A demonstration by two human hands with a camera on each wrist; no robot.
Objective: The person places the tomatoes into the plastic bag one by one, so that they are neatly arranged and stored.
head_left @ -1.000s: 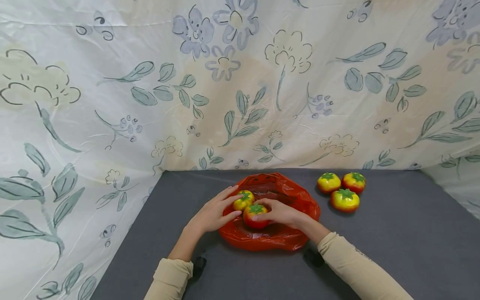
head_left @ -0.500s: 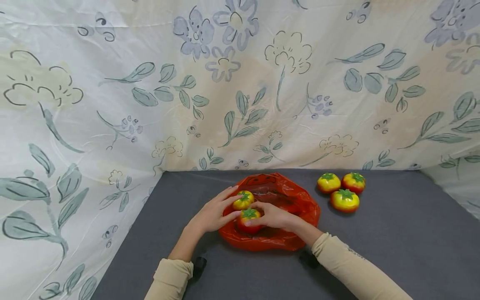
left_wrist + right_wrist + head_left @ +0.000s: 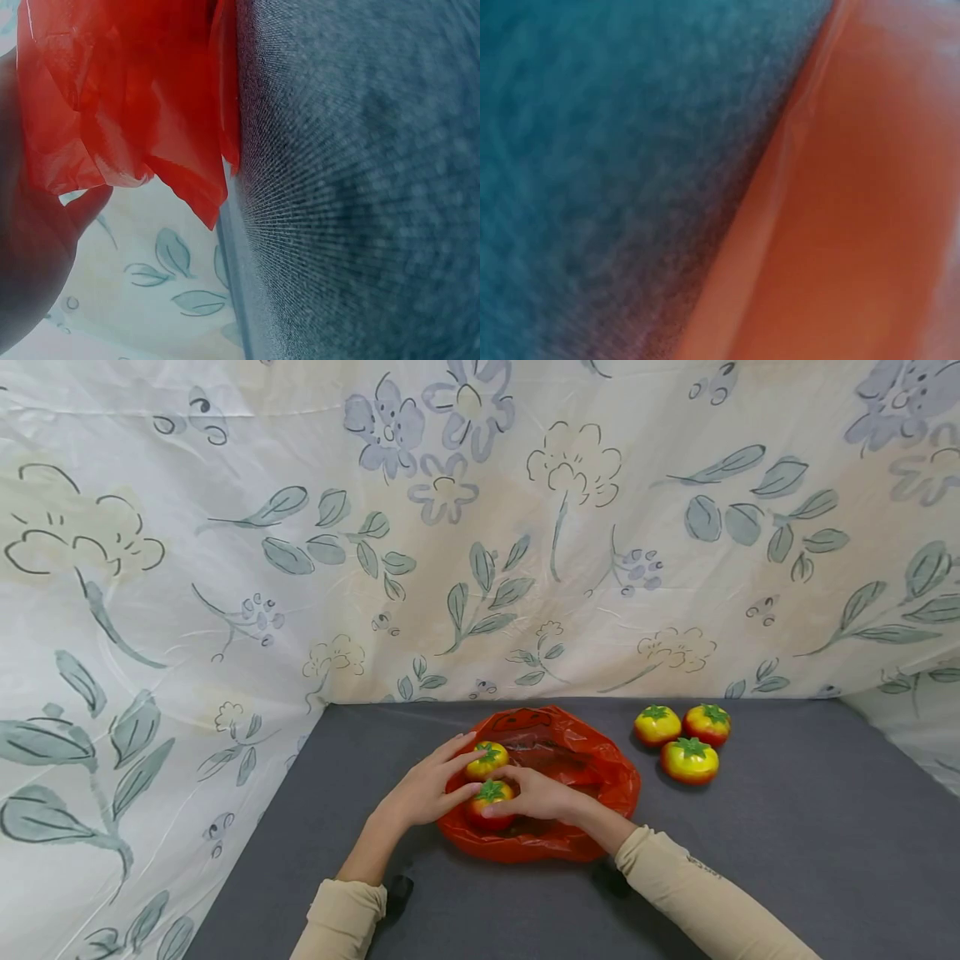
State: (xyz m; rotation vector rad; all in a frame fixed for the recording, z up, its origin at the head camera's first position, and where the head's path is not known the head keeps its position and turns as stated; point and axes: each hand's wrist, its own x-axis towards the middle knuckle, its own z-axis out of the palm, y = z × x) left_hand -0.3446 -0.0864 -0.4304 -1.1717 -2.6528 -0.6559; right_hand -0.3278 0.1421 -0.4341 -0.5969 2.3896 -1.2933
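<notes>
A red plastic bag [image 3: 600, 785] lies spread with its mouth up on the dark table. Inside at its left are two tomatoes, yellow and red with green leafy tops. My right hand [image 3: 543, 795] reaches in from the right and grips the nearer tomato [image 3: 487, 817]. Over the left rim lies my left hand [image 3: 427, 785], its fingers extended toward the farther tomato [image 3: 483, 766] and its thumb near the gripped one. In the left wrist view the bag's red wall [image 3: 120, 97] covers most of that hand. The right wrist view has blurred red plastic [image 3: 847, 210] but no fingers.
Three more tomatoes [image 3: 690, 762] stand in a cluster on the table [image 3: 810, 827] to the right of the bag. A floral cloth [image 3: 480, 568] hangs behind the table and along its left side.
My right hand has moved left with the nearer tomato, bringing it to the bag's left side by my left thumb. My left hand stays in place.
</notes>
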